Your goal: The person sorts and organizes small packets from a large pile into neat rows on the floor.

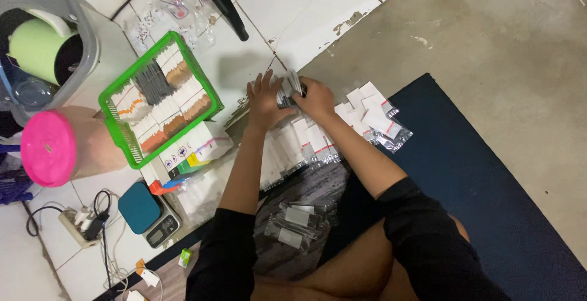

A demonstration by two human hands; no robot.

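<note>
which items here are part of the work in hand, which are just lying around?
In hand:
left hand
right hand
packet stack held between both hands
packet rows under the hands

Lying about:
green basket
pink lid
scale
power strip

White tiled floor (306, 1), bare concrete (489, 50), dark blue mat (489, 185).

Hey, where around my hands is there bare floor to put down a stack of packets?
Bare patches: the grey concrete beyond the blue mat, and the mat's right part. White tiles past the hands are mostly bare. Crowded: the packet rows under the left hand and right hand, and the left, by the green basket and scale.
</note>
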